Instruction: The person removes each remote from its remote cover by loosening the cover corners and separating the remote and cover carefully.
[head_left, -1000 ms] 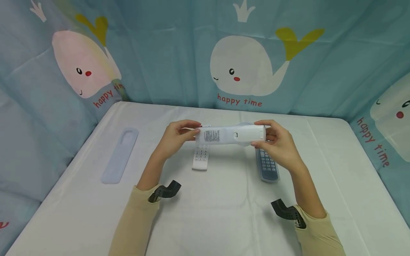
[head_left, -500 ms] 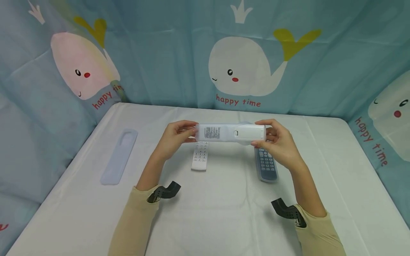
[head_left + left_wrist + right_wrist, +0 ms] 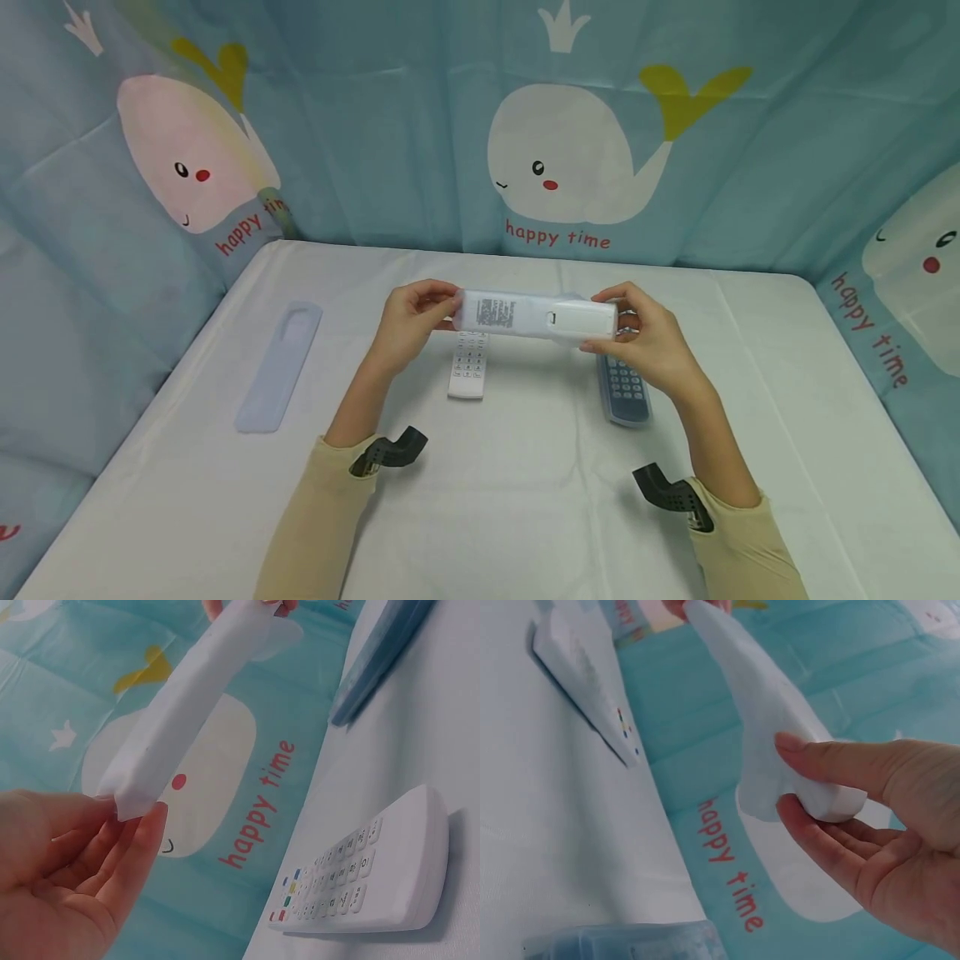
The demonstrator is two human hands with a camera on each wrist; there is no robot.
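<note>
One white remote (image 3: 585,319), partly in a translucent sleeve (image 3: 532,317), is held above the desk (image 3: 525,483), toward its far edge. The left grip (image 3: 408,325) pinches the sleeve's end between thumb and fingers; the right grip (image 3: 645,337), parted to the remote's width, clasps the other end. A bluish sleeve (image 3: 276,379) lies near the desk's left edge.

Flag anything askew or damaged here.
The long, translucent, soft-looking sleeve looks askew: it flares loosely beside the right hand's fingers, leaving the white oblong remote bare at that end. I see no damage.
</note>
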